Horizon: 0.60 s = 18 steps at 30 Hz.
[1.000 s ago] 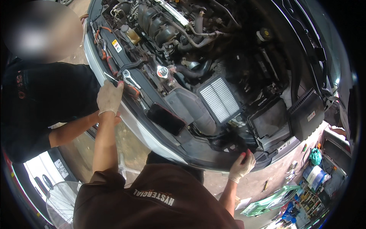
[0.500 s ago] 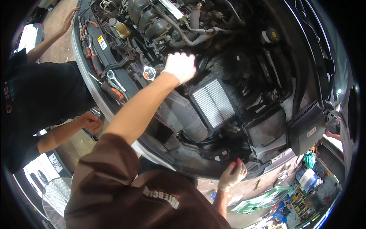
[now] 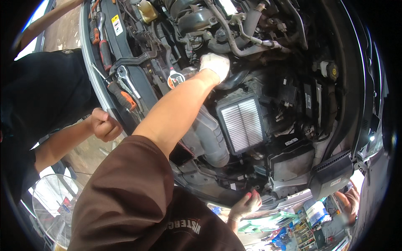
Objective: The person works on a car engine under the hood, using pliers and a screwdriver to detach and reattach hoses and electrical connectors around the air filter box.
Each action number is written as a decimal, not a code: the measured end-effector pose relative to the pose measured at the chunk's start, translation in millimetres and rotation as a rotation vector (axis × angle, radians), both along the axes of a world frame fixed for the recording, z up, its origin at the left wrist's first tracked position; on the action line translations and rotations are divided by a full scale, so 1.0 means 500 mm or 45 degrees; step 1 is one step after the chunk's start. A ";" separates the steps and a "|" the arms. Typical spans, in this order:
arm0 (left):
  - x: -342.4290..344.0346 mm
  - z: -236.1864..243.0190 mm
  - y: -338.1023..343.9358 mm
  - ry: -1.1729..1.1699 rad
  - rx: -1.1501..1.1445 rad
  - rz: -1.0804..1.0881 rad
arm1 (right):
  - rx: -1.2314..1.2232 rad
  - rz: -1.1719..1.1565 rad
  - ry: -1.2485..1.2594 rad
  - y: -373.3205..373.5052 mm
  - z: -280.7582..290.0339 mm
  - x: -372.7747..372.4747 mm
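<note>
Left hand (image 3: 215, 67), gloved, is over the engine bay just above frame centre; fingers curled in, tips mostly hidden, can't tell if it has hold of anything. Dark hose (image 3: 236, 79) just beside it on the right, radiator cap (image 3: 172, 78) to its left, next to the forearm. Right hand (image 3: 247, 204), also gloved, is at the front panel (image 3: 211, 190), lower centre-right of the frame; fingers bent and close together, tips pointing up, grip on anything can't be confirmed. Air filter (image 3: 243, 125) lies between the two hands, right of centre, tilted, pleats facing up. Black plastic cover (image 3: 331, 175) sits at lower right. Phone (image 3: 181, 154), dark screen, partly behind the left forearm. Tools along the front edge, upper left: ratchet (image 3: 127, 81), orange-and-black-handled screwdriver (image 3: 122, 96) just below it, red-and-black-handled tool (image 3: 104, 54) further up. Co-worker at far left, dark shirt, bare hand (image 3: 105, 124) loosely curled near the car's edge. Wire-guard fan (image 3: 56, 201) lower left.
</note>
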<state>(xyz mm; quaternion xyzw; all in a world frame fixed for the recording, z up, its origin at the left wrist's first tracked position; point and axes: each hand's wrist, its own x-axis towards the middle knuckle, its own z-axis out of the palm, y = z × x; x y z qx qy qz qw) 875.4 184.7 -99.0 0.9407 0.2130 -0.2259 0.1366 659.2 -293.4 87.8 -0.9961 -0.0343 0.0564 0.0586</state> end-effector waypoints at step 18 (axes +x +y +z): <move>0.004 0.038 -0.005 0.085 -0.192 0.204 | 0.911 0.443 0.336 0.562 -0.292 0.433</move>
